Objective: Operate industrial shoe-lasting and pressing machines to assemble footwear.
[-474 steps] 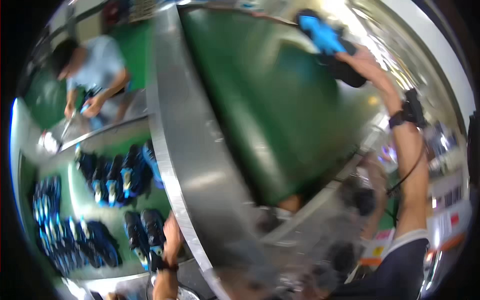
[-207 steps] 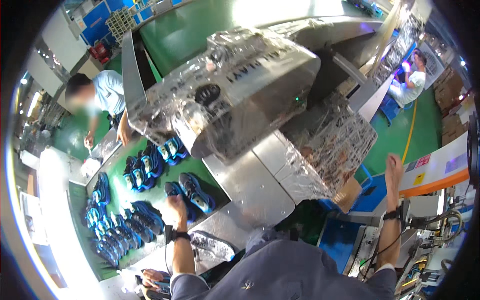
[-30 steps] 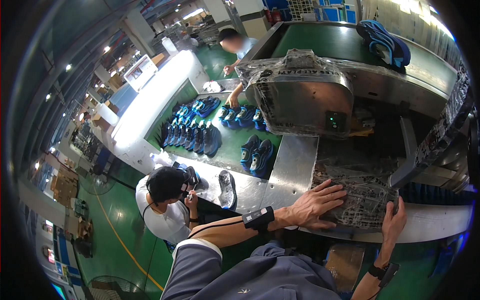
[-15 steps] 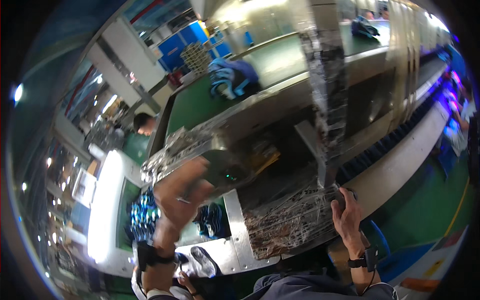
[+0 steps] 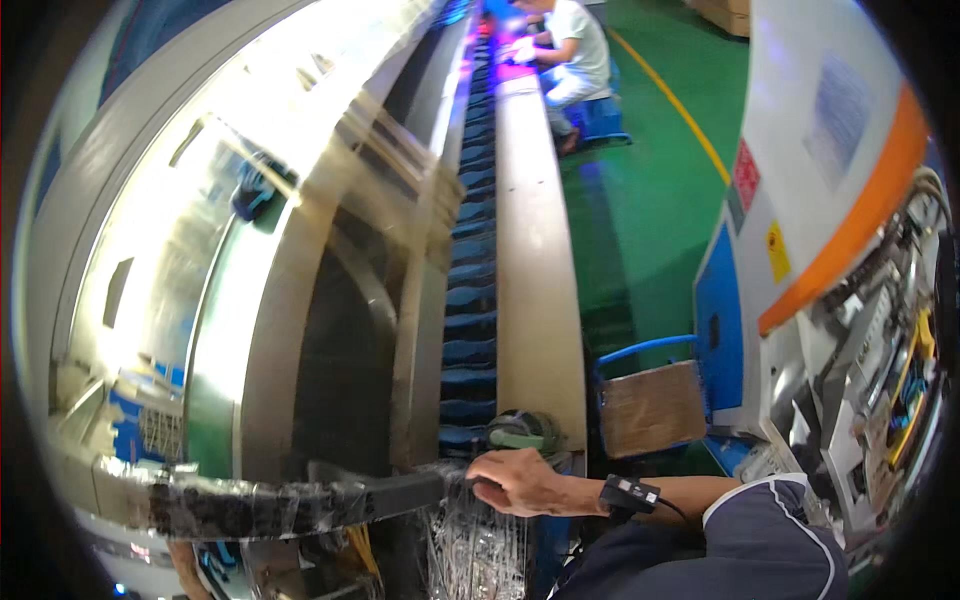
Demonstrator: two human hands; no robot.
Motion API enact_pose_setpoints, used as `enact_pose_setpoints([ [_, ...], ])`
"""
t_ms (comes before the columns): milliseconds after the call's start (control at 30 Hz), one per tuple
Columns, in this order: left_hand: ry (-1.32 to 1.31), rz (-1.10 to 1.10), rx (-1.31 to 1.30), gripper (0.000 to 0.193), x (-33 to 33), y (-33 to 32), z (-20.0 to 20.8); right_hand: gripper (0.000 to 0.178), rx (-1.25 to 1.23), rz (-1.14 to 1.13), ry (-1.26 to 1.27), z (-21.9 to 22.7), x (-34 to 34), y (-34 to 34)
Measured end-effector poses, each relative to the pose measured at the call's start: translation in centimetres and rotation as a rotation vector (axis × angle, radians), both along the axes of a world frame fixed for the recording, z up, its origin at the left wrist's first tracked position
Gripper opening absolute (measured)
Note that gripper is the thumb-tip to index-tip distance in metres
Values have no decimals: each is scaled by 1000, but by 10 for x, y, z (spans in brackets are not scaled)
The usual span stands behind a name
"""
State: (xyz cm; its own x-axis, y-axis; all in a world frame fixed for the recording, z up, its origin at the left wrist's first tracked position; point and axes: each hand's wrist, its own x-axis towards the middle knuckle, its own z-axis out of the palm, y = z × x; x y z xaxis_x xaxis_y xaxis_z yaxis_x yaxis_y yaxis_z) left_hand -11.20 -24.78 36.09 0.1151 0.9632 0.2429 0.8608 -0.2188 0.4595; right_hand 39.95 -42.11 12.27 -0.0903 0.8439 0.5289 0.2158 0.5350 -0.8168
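My right hand (image 5: 525, 484) is closed at the end of a grey and black post (image 5: 300, 508) wrapped in clear plastic. Its fingers curl around something dark, mostly hidden by the hand. Crumpled clear film (image 5: 475, 550) hangs just below. A rounded green-and-black part (image 5: 524, 431) sits right behind the hand. At the lower left edge a blurred bit of bare skin (image 5: 186, 568) shows under the post, probably my left hand or forearm; its fingers cannot be made out.
A long track with dark wavy slats (image 5: 468, 300) runs away beside a pale ledge (image 5: 540, 270). A blue-framed stool (image 5: 655, 408) stands to the right, near a white-and-orange cabinet (image 5: 830, 170) and piled tools (image 5: 890, 370). A co-worker (image 5: 585, 50) sits far ahead. A dark blue shoe-like item (image 5: 258, 190) lies left.
My view has swung far to the right, along the track. My left hand, earlier raised over the machine, has dropped mostly out of view. My right hand stays at the post's end.
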Motion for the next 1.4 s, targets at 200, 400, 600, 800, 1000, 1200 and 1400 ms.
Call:
enact_pose_setpoints([
  [200, -39, 133, 4, 74, -27, -16, -25, 20, -42, 8, 2, -6, 2, -2],
  [400, -16, 487, 20, 78, -80, -158, -1, 13, -4, -9, -35, -5, -1, -1],
  [600, 62, 920, 63, 81, -83, -337, 61, 12, 56, -25, -10, -4, 6, 2],
  [800, -368, 714, 158, 74, -10, -372, 55, 12, 53, -3, 55, -2, 4, 1],
  [1000, -127, 853, 644, 54, -50, -409, 104, 16, 54, 82, 45, -2, -2, -2],
  [1200, -202, 713, 628, 45, 151, -395, 137, 70, 191, 173, -44, 22, 13, -9],
  [1400, -284, 476, 193, 34, 253, -329, -6, 95, 401, 522, 249, 90, 18, -51],
])
